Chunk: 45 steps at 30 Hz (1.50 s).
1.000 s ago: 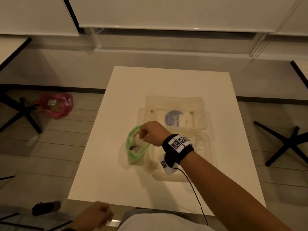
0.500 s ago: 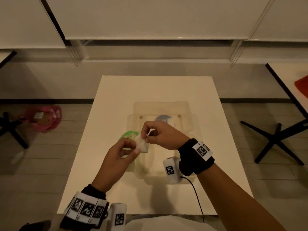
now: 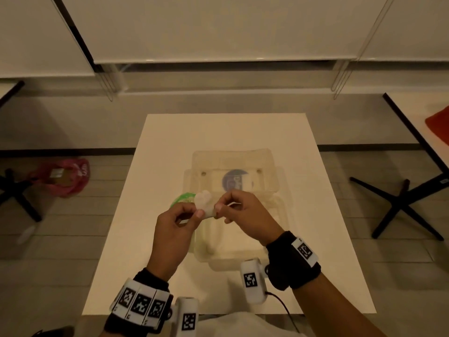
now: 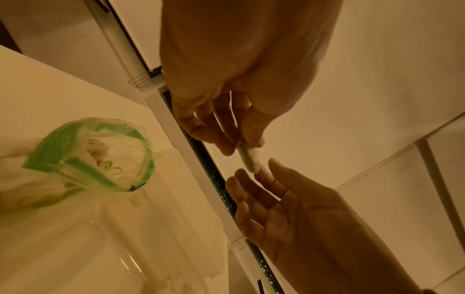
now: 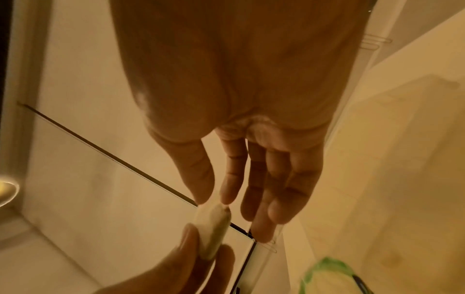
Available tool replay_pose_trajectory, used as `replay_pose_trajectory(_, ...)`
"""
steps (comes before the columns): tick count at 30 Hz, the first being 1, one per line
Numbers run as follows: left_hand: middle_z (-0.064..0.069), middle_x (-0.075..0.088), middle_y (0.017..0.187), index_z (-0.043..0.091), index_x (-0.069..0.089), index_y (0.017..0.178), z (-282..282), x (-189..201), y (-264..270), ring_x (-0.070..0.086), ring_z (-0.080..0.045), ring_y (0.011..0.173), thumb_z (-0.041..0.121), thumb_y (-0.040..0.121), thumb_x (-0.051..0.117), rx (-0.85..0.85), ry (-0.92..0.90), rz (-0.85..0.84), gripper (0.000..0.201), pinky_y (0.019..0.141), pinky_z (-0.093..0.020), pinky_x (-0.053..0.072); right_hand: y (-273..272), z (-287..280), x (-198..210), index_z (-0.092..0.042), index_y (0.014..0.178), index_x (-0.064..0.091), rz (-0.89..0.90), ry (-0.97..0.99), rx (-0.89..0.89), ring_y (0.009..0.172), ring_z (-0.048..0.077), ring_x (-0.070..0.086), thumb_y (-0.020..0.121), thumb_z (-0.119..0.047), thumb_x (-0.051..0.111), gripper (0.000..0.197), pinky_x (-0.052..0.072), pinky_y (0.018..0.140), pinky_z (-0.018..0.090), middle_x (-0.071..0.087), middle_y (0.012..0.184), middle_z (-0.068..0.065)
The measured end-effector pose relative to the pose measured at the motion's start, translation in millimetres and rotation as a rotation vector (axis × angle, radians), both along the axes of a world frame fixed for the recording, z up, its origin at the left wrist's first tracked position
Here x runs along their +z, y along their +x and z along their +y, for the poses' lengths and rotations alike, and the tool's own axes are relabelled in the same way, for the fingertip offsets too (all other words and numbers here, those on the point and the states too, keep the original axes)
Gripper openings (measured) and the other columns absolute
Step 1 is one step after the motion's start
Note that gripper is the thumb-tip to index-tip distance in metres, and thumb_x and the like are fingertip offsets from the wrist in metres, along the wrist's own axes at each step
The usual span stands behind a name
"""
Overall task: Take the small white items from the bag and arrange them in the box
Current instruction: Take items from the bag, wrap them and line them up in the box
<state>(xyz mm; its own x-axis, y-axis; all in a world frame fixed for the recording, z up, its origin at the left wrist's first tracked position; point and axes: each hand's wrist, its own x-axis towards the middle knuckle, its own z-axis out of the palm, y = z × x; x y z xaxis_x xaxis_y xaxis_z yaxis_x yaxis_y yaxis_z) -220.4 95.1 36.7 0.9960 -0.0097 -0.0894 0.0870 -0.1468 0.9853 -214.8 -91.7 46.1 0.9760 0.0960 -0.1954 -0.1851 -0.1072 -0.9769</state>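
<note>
Two hands, left (image 3: 173, 231) and right (image 3: 246, 215); one white item (image 3: 203, 203); one green-rimmed bag (image 4: 83, 157); one clear box (image 3: 243, 251); one table (image 3: 315, 239).

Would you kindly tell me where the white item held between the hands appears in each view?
Head: white item at centre, above the box.
Left wrist: right of centre, edge-on.
Right wrist: lower left of centre.
Shared landmark: green-rimmed bag.
</note>
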Motion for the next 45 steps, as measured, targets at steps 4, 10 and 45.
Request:
replay_pose_trajectory(4, -0.004, 0.075, 0.092, 0.013, 0.075, 0.092, -4, 4, -1, 0.07, -0.022, 0.093, 0.007, 0.088, 0.072, -0.041, 0.005, -0.025, 0.008, 0.09, -0.042, 0.056, -9, 4, -5, -0.003, 0.096, 0.065, 0.021, 0.068, -0.018, 0.081, 0.017, 0.07, 0.09, -0.018, 0.071, 0.017, 0.051, 0.069, 0.026, 0.074, 0.093, 0.011)
replay_pose_trajectory(10, -0.002, 0.074, 0.094, 0.015, 0.075, 0.092, -9, 8, -2, 0.07, -0.02, 0.093, 0.01, 0.087, 0.073, -0.043, 0.019, -0.054, 0.006, 0.088, -0.044, 0.057, -11, 8, -12, -0.011, 0.084, 0.069, 0.032, 0.169, -0.106, 0.075, 0.014, 0.059, 0.087, -0.017, 0.075, 0.009, 0.048, 0.068, 0.028, 0.067, 0.077, 0.0)
replay_pose_trajectory(45, -0.004, 0.076, 0.097, 0.013, 0.075, 0.095, -15, 16, -5, 0.073, -0.02, 0.09, -0.005, 0.091, 0.064, -0.004, -0.064, -0.014, 0.021, 0.089, -0.039, 0.056, -17, 9, -19, -0.004, 0.088, 0.077, -0.134, 0.176, -0.301, 0.09, 0.03, 0.069, 0.083, -0.009, 0.076, 0.006, 0.052, 0.083, 0.052, 0.074, 0.088, 0.01)
